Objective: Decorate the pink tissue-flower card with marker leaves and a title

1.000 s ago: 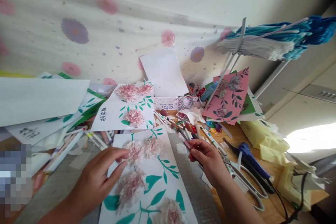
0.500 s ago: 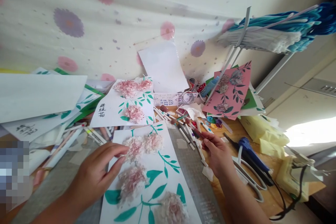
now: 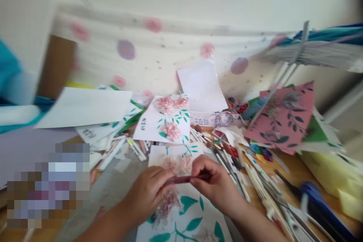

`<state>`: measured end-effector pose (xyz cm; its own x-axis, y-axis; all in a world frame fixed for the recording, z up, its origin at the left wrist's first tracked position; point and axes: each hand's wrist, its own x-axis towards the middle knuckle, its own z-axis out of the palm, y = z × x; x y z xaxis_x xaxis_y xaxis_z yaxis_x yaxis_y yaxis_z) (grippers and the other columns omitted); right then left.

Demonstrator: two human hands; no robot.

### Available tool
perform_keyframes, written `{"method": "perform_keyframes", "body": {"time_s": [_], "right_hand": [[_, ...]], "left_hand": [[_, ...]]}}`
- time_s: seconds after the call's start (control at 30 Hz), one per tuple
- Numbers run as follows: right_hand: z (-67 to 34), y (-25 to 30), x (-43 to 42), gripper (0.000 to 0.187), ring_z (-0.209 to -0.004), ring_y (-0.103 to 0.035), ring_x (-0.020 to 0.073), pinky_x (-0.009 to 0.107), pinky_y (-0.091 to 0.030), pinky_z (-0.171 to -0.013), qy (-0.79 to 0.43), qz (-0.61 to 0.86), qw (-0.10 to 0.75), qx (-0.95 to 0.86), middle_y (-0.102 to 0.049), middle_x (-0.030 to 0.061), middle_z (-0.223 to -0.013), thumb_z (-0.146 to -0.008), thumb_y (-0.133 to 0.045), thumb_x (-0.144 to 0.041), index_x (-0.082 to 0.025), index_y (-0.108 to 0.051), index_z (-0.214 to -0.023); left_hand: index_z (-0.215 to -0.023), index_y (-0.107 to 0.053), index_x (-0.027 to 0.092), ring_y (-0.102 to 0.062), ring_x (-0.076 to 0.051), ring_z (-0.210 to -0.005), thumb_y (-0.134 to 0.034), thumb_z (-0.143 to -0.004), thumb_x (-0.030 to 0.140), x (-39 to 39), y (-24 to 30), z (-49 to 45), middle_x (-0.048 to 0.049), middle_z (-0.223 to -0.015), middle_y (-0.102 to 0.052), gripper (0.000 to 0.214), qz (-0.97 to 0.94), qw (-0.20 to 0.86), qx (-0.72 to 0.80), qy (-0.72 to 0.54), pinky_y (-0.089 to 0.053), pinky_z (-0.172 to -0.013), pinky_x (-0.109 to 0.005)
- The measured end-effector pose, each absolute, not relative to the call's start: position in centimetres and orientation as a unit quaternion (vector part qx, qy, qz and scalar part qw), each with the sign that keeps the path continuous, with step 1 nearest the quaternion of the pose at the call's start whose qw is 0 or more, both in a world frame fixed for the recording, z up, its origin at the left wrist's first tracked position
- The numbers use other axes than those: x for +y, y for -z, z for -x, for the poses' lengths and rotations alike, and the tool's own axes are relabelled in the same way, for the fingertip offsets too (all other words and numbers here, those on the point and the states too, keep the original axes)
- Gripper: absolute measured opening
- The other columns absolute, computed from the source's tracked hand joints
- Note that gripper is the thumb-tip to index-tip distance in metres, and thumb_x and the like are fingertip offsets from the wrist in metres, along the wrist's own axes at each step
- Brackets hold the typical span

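Observation:
Both my hands are closed on a dark red pen-like stick (image 3: 181,179), held level over the flower picture. My left hand (image 3: 147,193) pinches its left end, and my right hand (image 3: 217,183) grips the right end between thumb and fingers. Whether it is a marker or a crayon I cannot make out. Beneath them lies a white sheet (image 3: 210,206) with painted green leaves and raised, crinkled pink-white flowers (image 3: 168,204). My hands hide part of its middle. Behind it stands a similar white flower picture (image 3: 144,134) with handwriting on its left side.
Loose markers (image 3: 227,166) are heaped right of the sheet, beside scissors (image 3: 286,211) and a blue-handled tool (image 3: 317,204). A pink flower card (image 3: 300,121) leans at the back right. Bundled pipe cleaners (image 3: 326,51) hang above it. Stacked paper (image 3: 85,106) sits at left.
My right hand has come leftward from the marker heap with the dark red stick. My left hand has left the flowers and closed on the stick's other end. The view has shifted left.

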<state>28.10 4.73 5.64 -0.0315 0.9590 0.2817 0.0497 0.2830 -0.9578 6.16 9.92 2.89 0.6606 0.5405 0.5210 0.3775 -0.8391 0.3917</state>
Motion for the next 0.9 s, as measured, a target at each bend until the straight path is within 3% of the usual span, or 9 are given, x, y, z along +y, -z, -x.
{"method": "perform_keyframes", "body": {"time_s": [0.17,0.37,0.6,0.73,0.9], "right_hand": [[-27.7,-2.4,4.9,0.027,-0.055,-0.051,0.0100,0.022,-0.041,-0.053,-0.513,0.343,0.589,-0.522,-0.054,-0.0021,-0.074,-0.073,-0.081,-0.046,-0.023,-0.067,-0.074],[-27.2,-0.9,3.5,0.039,-0.042,-0.047,0.0099,0.021,-0.033,-0.044,-0.541,0.456,0.487,-0.512,-0.059,-0.0015,-0.050,-0.075,-0.075,-0.059,-0.021,-0.070,-0.074],[-27.6,-1.6,3.0,0.029,-0.044,-0.059,0.0125,0.022,-0.042,-0.044,-0.581,0.446,0.506,-0.455,-0.069,0.0030,-0.056,-0.075,-0.080,-0.046,-0.019,-0.072,-0.069],[-30.1,-2.5,4.2,0.021,-0.039,-0.055,0.0095,0.020,-0.044,-0.041,-0.520,0.397,0.636,-0.409,-0.066,0.0007,-0.054,-0.074,-0.081,-0.040,-0.022,-0.073,-0.067],[-30.1,-3.3,5.0,0.026,-0.040,-0.055,0.0111,0.019,-0.040,-0.038,-0.513,0.406,0.621,-0.432,-0.062,-0.0001,-0.047,-0.066,-0.086,-0.039,-0.020,-0.069,-0.064]], "left_hand": [[-0.086,-0.060,0.019,-0.062,-0.017,-0.067,-0.017,-0.103,0.056,9.4,-2.8,-7.0,-0.0042,-0.074,-0.066,0.059,-0.902,0.098,0.263,-0.327,-0.045,-0.062,-0.028],[-0.083,-0.057,0.020,-0.062,-0.017,-0.064,-0.036,-0.099,0.062,8.8,-1.5,-7.9,-0.0002,-0.070,-0.067,0.050,-0.930,0.099,0.234,-0.264,-0.045,-0.065,-0.029],[-0.075,-0.052,0.020,-0.060,-0.016,-0.063,-0.057,-0.095,0.045,8.6,-2.7,-7.3,0.0019,-0.068,-0.063,0.033,-0.943,0.118,0.241,-0.198,-0.041,-0.062,-0.028],[-0.073,-0.049,0.019,-0.055,-0.013,-0.057,-0.040,-0.102,0.035,10.6,-3.9,-5.0,0.0028,-0.064,-0.058,0.035,-0.914,0.140,0.320,-0.207,-0.038,-0.059,-0.025],[-0.074,-0.046,0.020,-0.055,-0.019,-0.069,-0.030,-0.099,0.043,13.1,-5.7,-2.4,-0.0014,-0.071,-0.055,0.037,-0.847,0.182,0.461,-0.191,-0.035,-0.061,-0.028]]}}
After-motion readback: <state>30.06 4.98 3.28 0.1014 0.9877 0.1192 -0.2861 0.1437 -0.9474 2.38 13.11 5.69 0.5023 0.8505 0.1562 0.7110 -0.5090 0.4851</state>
